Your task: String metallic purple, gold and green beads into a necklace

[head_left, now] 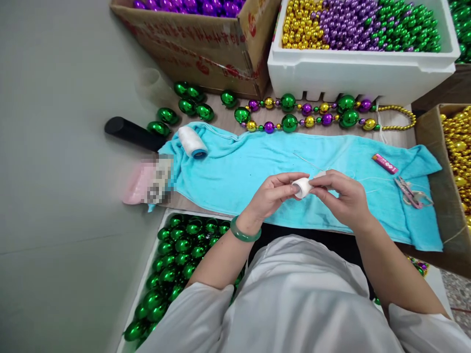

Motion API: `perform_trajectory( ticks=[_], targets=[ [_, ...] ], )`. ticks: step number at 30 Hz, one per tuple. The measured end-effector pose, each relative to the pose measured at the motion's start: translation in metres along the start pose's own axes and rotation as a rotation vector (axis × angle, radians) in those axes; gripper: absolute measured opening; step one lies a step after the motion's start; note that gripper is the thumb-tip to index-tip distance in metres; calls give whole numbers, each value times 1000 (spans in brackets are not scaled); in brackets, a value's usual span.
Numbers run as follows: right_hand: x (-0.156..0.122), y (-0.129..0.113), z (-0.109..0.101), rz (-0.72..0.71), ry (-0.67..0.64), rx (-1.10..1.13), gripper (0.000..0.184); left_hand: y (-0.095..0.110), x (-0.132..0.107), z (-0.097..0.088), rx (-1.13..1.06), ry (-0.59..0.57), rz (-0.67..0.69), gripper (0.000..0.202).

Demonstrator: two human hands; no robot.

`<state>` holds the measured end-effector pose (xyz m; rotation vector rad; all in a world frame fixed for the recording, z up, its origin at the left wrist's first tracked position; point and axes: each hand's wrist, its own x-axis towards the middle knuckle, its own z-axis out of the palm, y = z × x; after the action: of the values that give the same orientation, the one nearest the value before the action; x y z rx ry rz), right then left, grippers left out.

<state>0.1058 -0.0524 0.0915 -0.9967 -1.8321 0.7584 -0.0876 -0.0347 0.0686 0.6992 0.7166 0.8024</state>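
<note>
Above a turquoise towel point(235, 166), my left hand point(277, 191) holds a small white tape roll point(303, 188), with a finger at its hollow core. My right hand point(340, 196) pinches at the roll's right side, its fingertips together. A bit of white material shows above the right fingers; I cannot tell whether it is tape. A thin needle-like wire point(306, 159) slants out just beyond the hands. Fine pale thread runs right across the towel to pink-handled scissors point(410, 192). Near them lies a pink lighter-like stick point(384, 163).
A white thread spool point(192, 142) lies on the towel's left end, beside a black cylinder point(134, 134). Behind the towel stretches a strung bead necklace point(289, 122). A foam box point(360, 73) and cardboard box point(198, 49) stand behind; green beads point(182, 245) fill a tray at left.
</note>
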Motion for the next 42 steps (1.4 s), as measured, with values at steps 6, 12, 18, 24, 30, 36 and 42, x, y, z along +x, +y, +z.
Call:
perform_trajectory(
  ticks=[6, 12, 18, 24, 30, 36, 42],
  targets=[
    [1, -3, -1, 5, -68, -9, 3, -2, -2, -8, 19, -7, -21, 41],
    [1, -5, 0, -19, -221, -48, 6, 3, -4, -3, 215, 3, 26, 35],
    [-10, 4, 11, -166, -53, -341, 7, 1, 0, 19, 317, 276, 94, 31],
    [-16, 9, 15, -208, 96, -340, 15, -3, 1, 29, 280, 296, 115, 30],
    [-12, 5, 12, -11, 93, -108, 29, -3, 1, 33, 400, 308, 175, 33],
    [-9, 4, 10, -2, 96, -135, 21, -6, 2, 29, 605, 359, 244, 35],
    [-11, 7, 14, -107, 112, -254, 10, -6, 4, 20, 913, 315, 359, 39]
  ],
)
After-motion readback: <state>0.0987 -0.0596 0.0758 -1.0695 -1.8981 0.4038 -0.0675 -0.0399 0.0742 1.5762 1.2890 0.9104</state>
